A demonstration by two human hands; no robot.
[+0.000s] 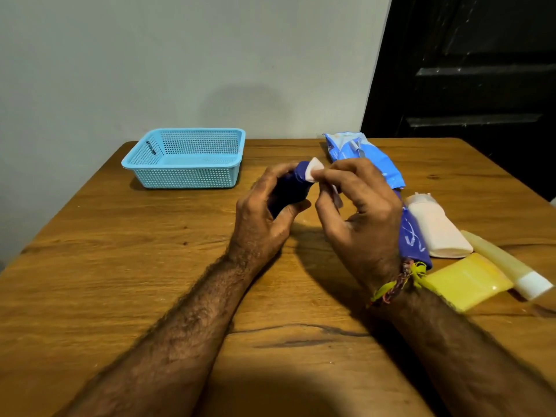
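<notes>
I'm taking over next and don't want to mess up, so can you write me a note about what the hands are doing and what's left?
Left hand: its grip is round the dark blue bottle, held over the table.
Right hand: pinches the white cap; opening or closing, cannot tell.
Blue basket: back left, nothing in it.
Lying at the right: light blue packet, dark blue tube, white bottle, yellow bar, yellowish tube.
Done: one bottle in hand.
Left: probably finish the cap, then perhaps put things in the basket.
</notes>
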